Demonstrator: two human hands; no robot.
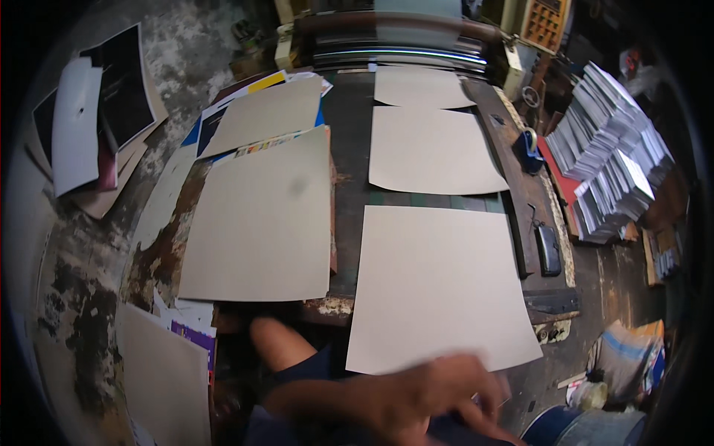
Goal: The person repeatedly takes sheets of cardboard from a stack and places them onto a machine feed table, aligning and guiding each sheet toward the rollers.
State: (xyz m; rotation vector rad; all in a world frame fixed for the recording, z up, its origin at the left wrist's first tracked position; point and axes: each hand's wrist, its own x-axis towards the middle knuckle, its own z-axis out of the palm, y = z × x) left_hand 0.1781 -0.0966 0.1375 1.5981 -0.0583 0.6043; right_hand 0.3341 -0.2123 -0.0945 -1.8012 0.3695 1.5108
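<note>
A large grey-beige board sheet lies on the dark belt of a roller machine. Beyond it, a second board sheet and a third run in a line toward the rollers. My left forearm reaches rightward across my lap, and my left hand overlaps the nearest sheet's front edge; whether it touches the sheet is unclear. Close below it is my right hand, partly covered. Motion blur and overlap hide the fingers of both hands, and anything in them. To the left lies a stack of similar boards.
Behind that stack sits another board pile over printed sheets. A leaning board stands at lower left. On the machine's right side are a blue tape dispenser and a black case. White booklet stacks and a blue drum stand farther right.
</note>
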